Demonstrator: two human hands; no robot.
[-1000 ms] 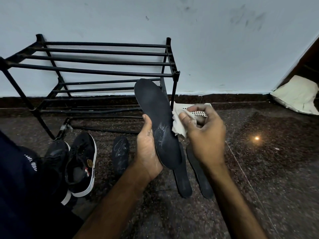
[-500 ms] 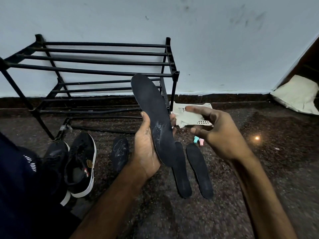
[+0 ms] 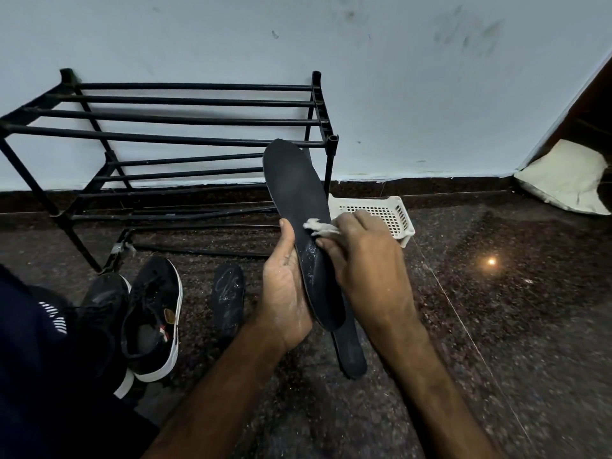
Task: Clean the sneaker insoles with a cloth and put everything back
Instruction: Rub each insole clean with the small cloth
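Left hand (image 3: 284,293) grips the black insole (image 3: 296,207) upright at its heel, above the floor (image 3: 496,326). Right hand (image 3: 364,260) pinches white cloth (image 3: 319,226) against it. Risk: hard wiping may bend the unsupported toe end.

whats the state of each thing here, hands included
left hand: grips the held insole's heel end
held insole: raised, toe up, white smears near the heel
right hand: presses the cloth on it
cloth: bunched in the fingers
floor insole: flat on the floor, partly hidden
marked insole: flat, white streaks
sneaker: on its sole, on the floor
basket: on the floor, by the wall
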